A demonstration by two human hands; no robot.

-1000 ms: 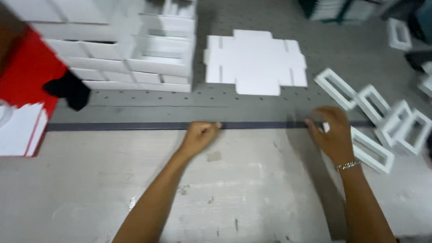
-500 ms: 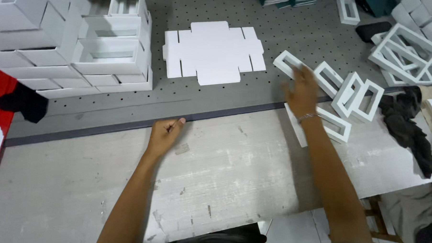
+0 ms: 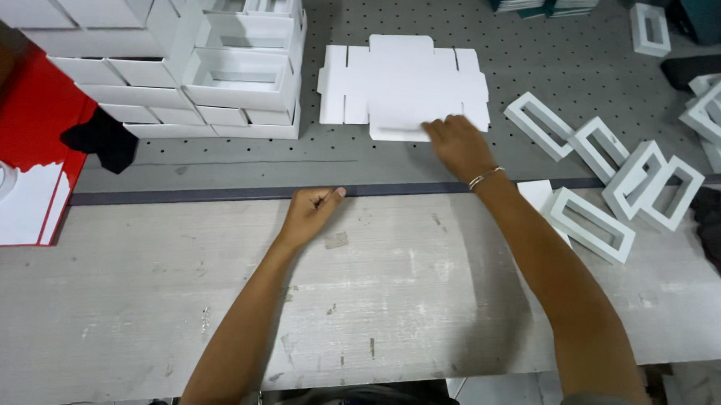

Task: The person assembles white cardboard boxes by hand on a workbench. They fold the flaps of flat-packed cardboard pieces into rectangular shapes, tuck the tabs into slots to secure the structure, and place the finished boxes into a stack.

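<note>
Overhead, I look down on two bare arms reaching across a pale, scuffed worktop [image 3: 173, 300] toward a grey perforated bed [image 3: 589, 67] beyond it. My right hand [image 3: 457, 146] lies on the near edge of a flat white die-cut box blank [image 3: 401, 80]; its fingers are extended and held loosely together, their tips covering the blank's lower margin. I cannot tell whether they press on the card or have caught its edge. The blank lies unfolded, its long axis running left to right across the view, so nearly all of it is beyond and to the left of those fingertips. My left hand [image 3: 310, 213] rests well short of it, loosely curled, fingers bent in and thumb pointing forward, on the dark strip [image 3: 177, 194] that divides worktop from bed; it holds nothing that I can see. The right hand is thus plainly the nearer one to the blank. At left stands a stack of folded white boxes [image 3: 213, 77]; at right, several white rectangular frames [image 3: 602, 147] lie scattered, apart from the blank.
</note>
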